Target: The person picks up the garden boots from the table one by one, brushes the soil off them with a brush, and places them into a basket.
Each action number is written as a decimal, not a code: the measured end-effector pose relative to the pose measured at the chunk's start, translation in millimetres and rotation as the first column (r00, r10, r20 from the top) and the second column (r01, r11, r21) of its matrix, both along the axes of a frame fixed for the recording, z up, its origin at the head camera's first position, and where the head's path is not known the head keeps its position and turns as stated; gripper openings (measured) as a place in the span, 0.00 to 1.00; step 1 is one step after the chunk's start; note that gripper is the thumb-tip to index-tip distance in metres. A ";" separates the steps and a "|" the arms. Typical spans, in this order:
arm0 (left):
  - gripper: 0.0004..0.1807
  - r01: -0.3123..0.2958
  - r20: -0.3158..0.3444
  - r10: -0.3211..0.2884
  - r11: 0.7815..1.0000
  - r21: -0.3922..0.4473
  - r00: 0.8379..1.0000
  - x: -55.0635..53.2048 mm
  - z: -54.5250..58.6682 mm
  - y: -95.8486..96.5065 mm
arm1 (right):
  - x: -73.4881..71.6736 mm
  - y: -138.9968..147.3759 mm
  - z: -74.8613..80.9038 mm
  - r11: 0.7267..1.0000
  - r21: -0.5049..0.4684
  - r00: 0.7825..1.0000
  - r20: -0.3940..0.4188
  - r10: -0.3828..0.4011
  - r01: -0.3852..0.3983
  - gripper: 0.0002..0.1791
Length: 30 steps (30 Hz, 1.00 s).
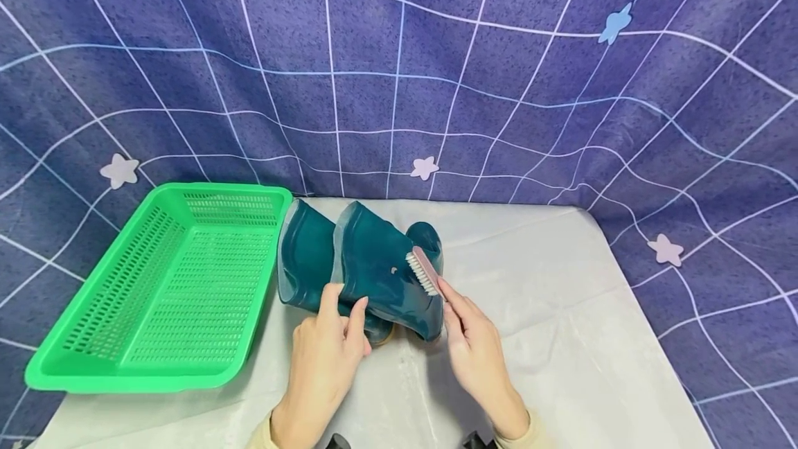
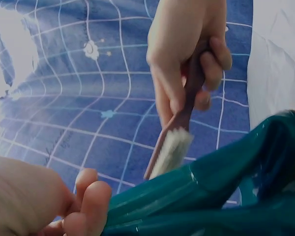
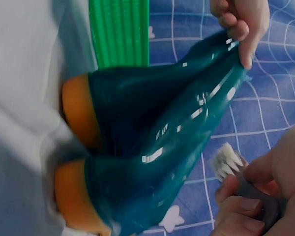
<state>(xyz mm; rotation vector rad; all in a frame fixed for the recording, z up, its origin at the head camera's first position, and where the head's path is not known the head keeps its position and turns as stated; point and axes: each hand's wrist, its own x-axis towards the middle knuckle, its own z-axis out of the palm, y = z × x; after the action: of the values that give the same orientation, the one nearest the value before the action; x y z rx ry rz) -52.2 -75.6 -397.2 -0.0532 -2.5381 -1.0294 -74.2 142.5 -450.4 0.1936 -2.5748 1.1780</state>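
Note:
A pair of teal rubber boots (image 1: 377,262) with orange soles (image 3: 78,191) stands on the white-covered table, their shafts leaning together toward the left. My left hand (image 1: 327,355) pinches the upper edge of the shafts between thumb and fingers. In my right hand (image 1: 479,352) is a pink-handled brush (image 1: 427,270) with white bristles, gripped by its handle. Its bristles face the nearer boot's shaft; whether they touch it I cannot tell. The left wrist view shows the bristles (image 2: 173,147) right beside the glossy teal shaft (image 2: 157,201).
A green perforated plastic basket (image 1: 199,296) sits left of the boots, close to them. The white tablecloth (image 1: 548,283) spreads to the right. Behind hangs a purple-blue curtain (image 1: 368,102) with a grid and stars.

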 end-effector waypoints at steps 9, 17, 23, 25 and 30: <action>0.11 -0.008 -0.176 -0.011 0.994 -0.108 0.984 15.8 13.1 36.9 | 2.4 -0.4 0.2 0.986 -0.167 1.000 0.007 -0.024 0.025 0.23; 0.38 0.044 -0.198 -0.022 0.993 0.111 0.980 4.1 -3.0 56.3 | 2.8 2.2 -2.3 0.974 -0.226 0.999 0.026 -0.030 0.035 0.23; 0.50 0.097 -0.038 -0.091 0.820 0.565 0.995 -12.2 -20.4 54.5 | 2.9 -4.1 -6.9 0.973 -0.231 0.999 0.046 -0.004 0.015 0.22; 0.43 0.081 0.039 -0.147 0.725 0.684 0.988 -14.2 -21.4 52.5 | 2.2 -5.9 -8.3 0.974 -0.226 1.000 0.028 0.004 0.003 0.22; 0.30 0.021 0.076 -0.151 0.553 0.833 0.986 -20.8 -18.2 46.1 | 1.0 -9.9 -10.4 0.984 -0.176 1.000 -0.011 0.005 -0.007 0.23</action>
<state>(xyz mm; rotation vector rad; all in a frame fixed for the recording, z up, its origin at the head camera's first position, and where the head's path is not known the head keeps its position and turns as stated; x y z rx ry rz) -73.1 -29.5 -415.4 0.1723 -1.8796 -2.2462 -73.2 132.6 -460.8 0.1677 -2.4451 1.3945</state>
